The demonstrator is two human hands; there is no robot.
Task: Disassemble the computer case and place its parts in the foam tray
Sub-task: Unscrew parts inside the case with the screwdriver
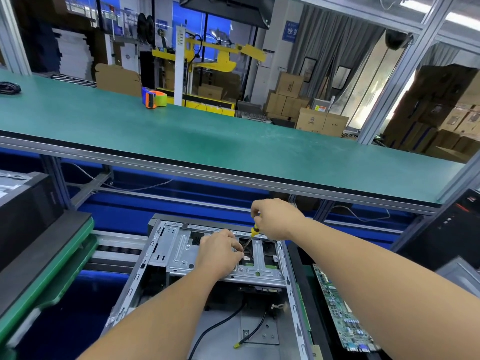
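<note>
Your right hand point(275, 219) has its fingers curled round the top of a yellow-handled screwdriver point(254, 231), held tilted with the shaft running down into the drive cage point(223, 253). Your left hand point(220, 253) pinches the shaft near the tip, resting on that metal cage. The cage sits at the far end of the open computer case point(207, 294), lying flat in front of you, black cables point(228, 323) loose inside. Just right of the case, a green motherboard point(342, 310) lies in a black tray point(298, 266). Tape dispenser point(153, 98) up on the green shelf point(181, 131).
</note>
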